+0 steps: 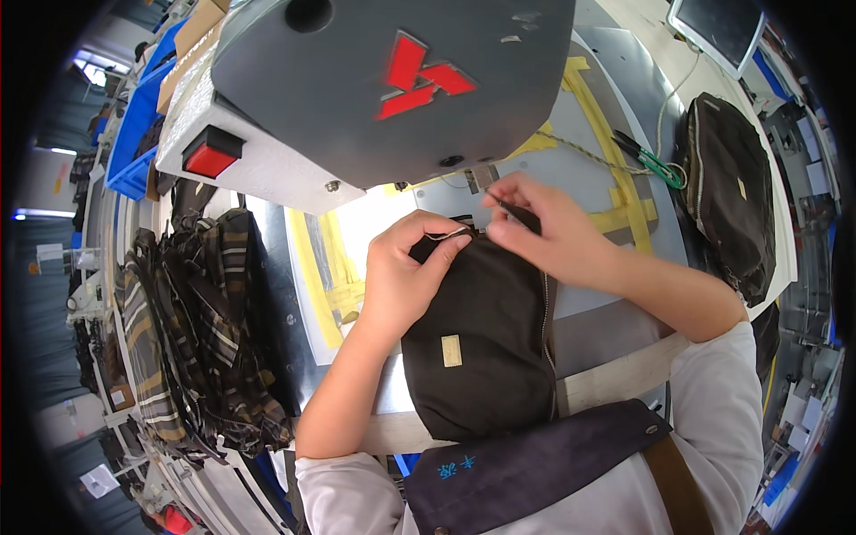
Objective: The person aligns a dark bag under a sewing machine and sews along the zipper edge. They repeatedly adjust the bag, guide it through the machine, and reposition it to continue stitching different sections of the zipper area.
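The dark bag [486,357] lies in the centre of the frame, its upper end below the grey machine head [392,80] and its lower end near the dark cloth flap [535,464] at the bottom. The left hand [406,267] is closed in a pinch, thumb against forefinger, on the bag's top edge, where a thin pale edge or thread [446,236] shows. The right hand [557,232], just right of it, has its fingers curled around a small dark strip [520,216]; whether that strip is joined to the bag cannot be told.

The bag looks light, soft and limp, matt rather than slippery, so it probably folds and sags wherever it is unsupported. It does not seem fragile, though the small tan label [452,351] left of its middle is better not dragged. The zip [546,330] down its right side likely makes that edge somewhat stiffer. A pinch close to the top edge should steady it best, with the body flat on the work surface; gripping only the loose lower part would probably let the top wander. The strip, being narrow, seems to suit fingertips rather than a full fist
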{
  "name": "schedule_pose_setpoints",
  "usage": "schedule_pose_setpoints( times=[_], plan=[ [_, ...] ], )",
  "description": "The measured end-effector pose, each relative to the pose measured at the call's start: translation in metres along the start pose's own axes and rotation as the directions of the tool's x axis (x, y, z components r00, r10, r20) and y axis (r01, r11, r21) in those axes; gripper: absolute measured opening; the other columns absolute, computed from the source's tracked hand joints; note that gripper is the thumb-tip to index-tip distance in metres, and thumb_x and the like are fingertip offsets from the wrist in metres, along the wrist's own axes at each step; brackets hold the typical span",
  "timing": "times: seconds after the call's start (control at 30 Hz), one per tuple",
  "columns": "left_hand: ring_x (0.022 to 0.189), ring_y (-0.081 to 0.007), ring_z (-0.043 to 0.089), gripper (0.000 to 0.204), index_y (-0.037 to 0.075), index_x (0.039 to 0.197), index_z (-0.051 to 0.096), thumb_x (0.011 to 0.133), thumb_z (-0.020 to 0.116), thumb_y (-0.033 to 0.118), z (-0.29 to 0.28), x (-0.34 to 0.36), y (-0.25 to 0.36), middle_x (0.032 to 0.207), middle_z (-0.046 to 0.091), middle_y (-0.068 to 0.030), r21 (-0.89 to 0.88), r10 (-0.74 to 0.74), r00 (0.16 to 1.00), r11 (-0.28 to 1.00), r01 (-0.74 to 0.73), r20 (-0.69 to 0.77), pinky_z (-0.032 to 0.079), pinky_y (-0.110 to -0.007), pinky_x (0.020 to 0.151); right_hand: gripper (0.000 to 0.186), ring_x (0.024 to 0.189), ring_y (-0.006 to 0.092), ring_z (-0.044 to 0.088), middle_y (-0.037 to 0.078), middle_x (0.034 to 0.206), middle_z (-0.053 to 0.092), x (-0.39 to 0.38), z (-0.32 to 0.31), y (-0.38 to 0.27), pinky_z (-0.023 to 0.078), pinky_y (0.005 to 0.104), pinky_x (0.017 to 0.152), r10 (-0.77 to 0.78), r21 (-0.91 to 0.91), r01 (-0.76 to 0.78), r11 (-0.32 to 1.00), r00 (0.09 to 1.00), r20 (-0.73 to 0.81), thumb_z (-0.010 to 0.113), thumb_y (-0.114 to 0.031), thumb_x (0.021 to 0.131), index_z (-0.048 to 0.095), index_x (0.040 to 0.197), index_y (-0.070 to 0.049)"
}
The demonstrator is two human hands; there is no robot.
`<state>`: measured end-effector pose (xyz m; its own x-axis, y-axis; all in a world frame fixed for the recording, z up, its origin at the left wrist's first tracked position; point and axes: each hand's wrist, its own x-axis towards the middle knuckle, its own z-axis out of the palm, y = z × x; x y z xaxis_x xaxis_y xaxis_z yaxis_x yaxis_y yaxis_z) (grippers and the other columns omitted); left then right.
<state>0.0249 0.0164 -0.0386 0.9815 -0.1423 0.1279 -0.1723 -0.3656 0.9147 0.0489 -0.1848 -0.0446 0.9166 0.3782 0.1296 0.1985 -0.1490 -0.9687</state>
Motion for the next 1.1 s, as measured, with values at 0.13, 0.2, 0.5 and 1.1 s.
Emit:
schedule_pose_setpoints(
  times=[0.13,0.2,0.5,1.1],
  plan=[
    [0.079,-0.0170,0.064,0.011,0.000,0.088,0.066,0.079,0.072,0.002,-0.004,0.001,0.000,0.084,0.068,-0.0076,0.042,-0.003,1.000,0.999,0.002,0.020,0.049,-0.027,0.075,0.013,0.082,0.0250,0.057,0.011,0.089,0.058,-0.004,-0.002,0.002,0.044,0.0339,0.076,-0.107,-0.131,0.105,0.986,0.994,-0.004,0.057,-0.012,0.091,0.063,0.096,-0.001],
    [0.080,-0.0168,0.064,0.012,0.000,0.088,0.065,0.079,0.072,0.003,-0.005,0.001,0.001,0.084,0.068,-0.0075,0.044,-0.007,1.000,0.999,0.006,0.029,0.049,-0.027,0.076,0.012,0.084,0.0196,0.057,0.007,0.091,0.058,-0.003,-0.002,-0.006,0.044,0.0291,0.079,-0.165,-0.250,0.164,0.954,0.986,0.017,0.057,-0.009,0.091,0.064,0.095,0.000],
    [0.083,-0.0167,0.065,0.013,0.000,0.090,0.065,0.079,0.072,0.002,0.002,0.000,0.005,0.085,0.068,-0.0072,-0.148,-0.090,0.995,0.985,0.082,-0.044,0.050,-0.027,0.079,0.006,0.075,0.0232,0.058,0.007,0.079,0.059,0.013,-0.009,-0.006,0.046,0.0355,0.067,-0.240,-0.273,0.277,0.921,0.957,0.164,0.065,-0.009,0.082,0.067,0.086,-0.005],
    [0.082,-0.0174,0.066,0.009,0.000,0.086,0.067,0.078,0.071,-0.002,-0.002,-0.001,0.007,0.085,0.069,-0.0074,0.033,-0.080,0.991,0.997,0.076,0.108,0.050,-0.027,0.078,0.022,0.078,0.0096,0.056,0.000,0.084,0.062,0.026,-0.018,-0.009,0.045,0.0248,0.072,0.325,-0.007,-0.333,0.943,0.915,0.238,0.063,-0.025,0.089,0.063,0.087,-0.003]
  ],
)
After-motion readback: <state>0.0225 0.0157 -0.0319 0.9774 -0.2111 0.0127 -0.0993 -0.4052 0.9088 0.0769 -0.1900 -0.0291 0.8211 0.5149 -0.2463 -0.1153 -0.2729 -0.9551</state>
